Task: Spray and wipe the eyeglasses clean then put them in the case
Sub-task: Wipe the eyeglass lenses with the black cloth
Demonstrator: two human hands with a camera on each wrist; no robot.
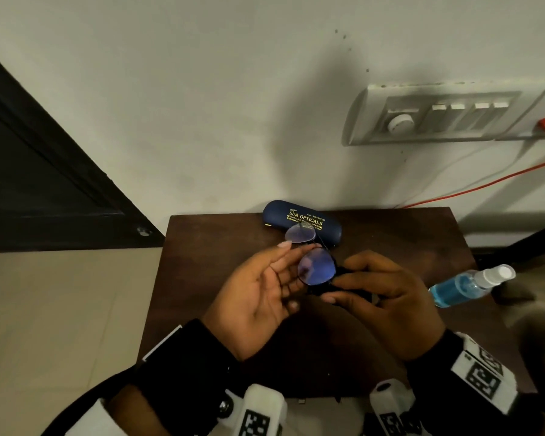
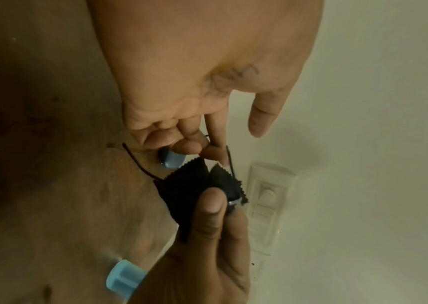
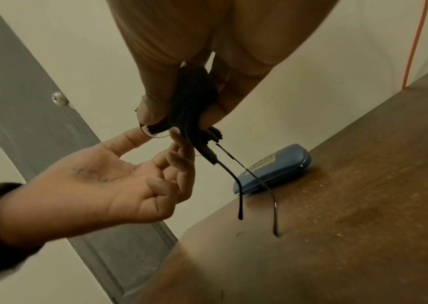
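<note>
Bearing "SHA OPTICALS": navy case point(image 1: 309, 217)

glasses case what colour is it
The case is dark blue with gold lettering, best seen in head view.

We wear black sleeves point(image 1: 183, 360) on both wrists. White blocks point(image 1: 482, 372) mounted there carry black-and-white square code markings; the left sleeve has a white edge point(image 1: 162, 341).

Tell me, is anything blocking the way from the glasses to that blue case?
Nothing lies between them; the glasses are held just in front of the case. But the case looks shut, and the right hand pinches a black cloth around one lens.
</note>
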